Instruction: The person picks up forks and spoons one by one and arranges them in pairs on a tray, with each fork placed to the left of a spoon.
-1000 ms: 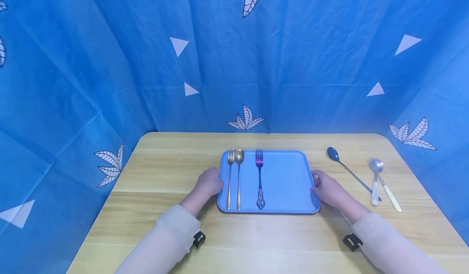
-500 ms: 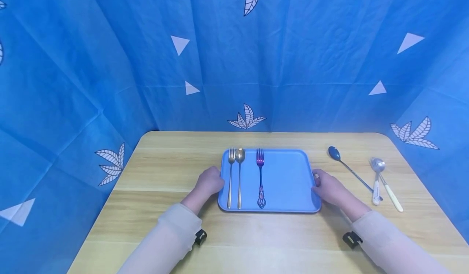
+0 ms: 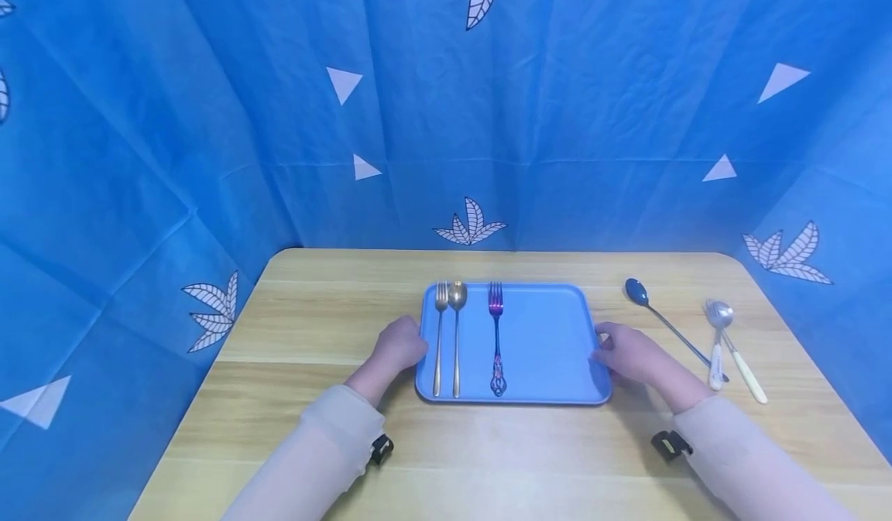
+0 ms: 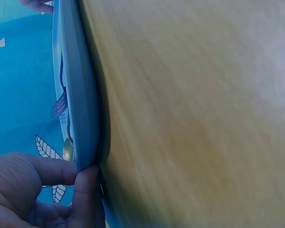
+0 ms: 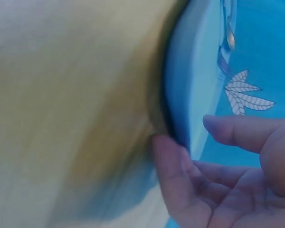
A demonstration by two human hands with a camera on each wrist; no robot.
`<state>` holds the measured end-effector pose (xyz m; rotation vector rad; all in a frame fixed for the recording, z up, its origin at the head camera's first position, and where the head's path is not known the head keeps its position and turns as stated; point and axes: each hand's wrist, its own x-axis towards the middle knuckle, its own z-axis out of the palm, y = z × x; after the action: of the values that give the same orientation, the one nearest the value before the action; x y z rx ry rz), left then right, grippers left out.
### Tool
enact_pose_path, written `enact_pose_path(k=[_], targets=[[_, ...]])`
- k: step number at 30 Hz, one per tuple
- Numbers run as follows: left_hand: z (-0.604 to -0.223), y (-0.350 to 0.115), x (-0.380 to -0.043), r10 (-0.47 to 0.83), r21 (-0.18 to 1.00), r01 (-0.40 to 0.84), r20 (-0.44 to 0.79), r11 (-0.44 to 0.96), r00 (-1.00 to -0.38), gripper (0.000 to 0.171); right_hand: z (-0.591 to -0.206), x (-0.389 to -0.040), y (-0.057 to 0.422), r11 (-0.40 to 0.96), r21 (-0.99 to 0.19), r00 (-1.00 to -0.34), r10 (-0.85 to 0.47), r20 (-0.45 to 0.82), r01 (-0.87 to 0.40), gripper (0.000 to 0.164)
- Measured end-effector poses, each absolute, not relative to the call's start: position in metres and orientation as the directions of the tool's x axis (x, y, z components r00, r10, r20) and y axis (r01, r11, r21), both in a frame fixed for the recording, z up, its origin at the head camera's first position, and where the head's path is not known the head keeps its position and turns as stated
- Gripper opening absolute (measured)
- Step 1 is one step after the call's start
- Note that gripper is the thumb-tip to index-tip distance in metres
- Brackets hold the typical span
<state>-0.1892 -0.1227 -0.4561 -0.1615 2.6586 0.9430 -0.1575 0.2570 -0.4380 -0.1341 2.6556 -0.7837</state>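
Note:
A blue rectangular tray (image 3: 547,343) lies on the table. My left hand (image 3: 399,346) pinches its left rim, thumb on top and a finger beneath, as the left wrist view shows. At the right end is my right hand (image 3: 630,353); in the right wrist view its thumb (image 5: 228,130) stands off the rim while a fingertip touches the tray's outer edge from below. On the tray lie a gold fork (image 3: 439,343), a gold spoon (image 3: 457,296) beside it, and a purple fork (image 3: 496,304) with an ornate handle, all upright in the head view.
On the table's right side lie a dark long-handled spoon (image 3: 636,292), a white-handled fork (image 3: 715,362) and a cream-handled spoon (image 3: 749,378) crossing near their heads. A blue printed cloth (image 3: 592,103) hangs behind the wooden table (image 3: 502,459).
My right hand has loosened slightly and shifted a little at the tray's right rim. The left hand keeps its pinch. Tray and cutlery stay in place; the head view shifts slightly.

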Motion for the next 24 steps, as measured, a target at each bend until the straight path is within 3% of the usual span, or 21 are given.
enact_pose_path(k=[18, 24], targets=[[-0.453, -0.120, -0.187, -0.011, 0.588, -0.219, -0.337, 0.779, -0.941, 0.007, -0.399, -0.171, 0.281, 0.857, -0.510, -0.946, -0.223, -0.237, -0.074, 0.042], [-0.455, -0.121, -0.190, -0.007, 0.562, -0.211, -0.344, 0.799, -0.939, 0.007, -0.392, -0.175, 0.292, 0.882, -0.459, -0.953, -0.221, -0.205, -0.106, 0.044]])
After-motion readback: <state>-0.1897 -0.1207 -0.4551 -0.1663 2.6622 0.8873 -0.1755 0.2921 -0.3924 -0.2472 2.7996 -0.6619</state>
